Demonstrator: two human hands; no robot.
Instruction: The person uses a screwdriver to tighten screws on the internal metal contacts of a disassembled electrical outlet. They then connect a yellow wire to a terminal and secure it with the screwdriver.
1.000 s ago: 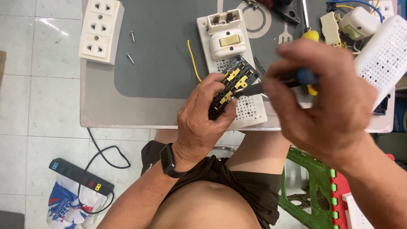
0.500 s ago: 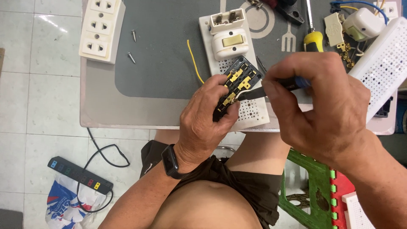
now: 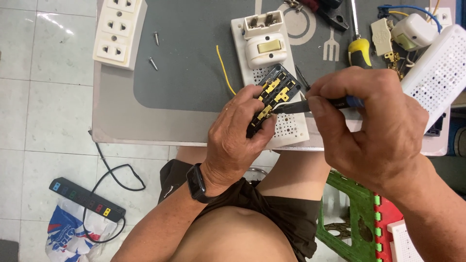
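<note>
Flanking screws [image 3: 154, 51], outlet strip [image 3: 118, 30]

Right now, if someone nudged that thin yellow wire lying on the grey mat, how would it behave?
The yellow wire would probably slide or spin at a light touch, since it looks very thin and lies loose on the grey mat. It keeps a gentle curve unsupported, so it is likely springy rather than floppy. Pinching it off the flat mat could be fiddly.

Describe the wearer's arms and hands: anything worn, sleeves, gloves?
Both hands are bare, no gloves: left hand, right hand. Both forearms are uncovered, with no sleeves in view. The left wrist carries a black wristband with a dark rectangular face, like a fitness tracker. No rings or wrist wear show on the right.
</note>
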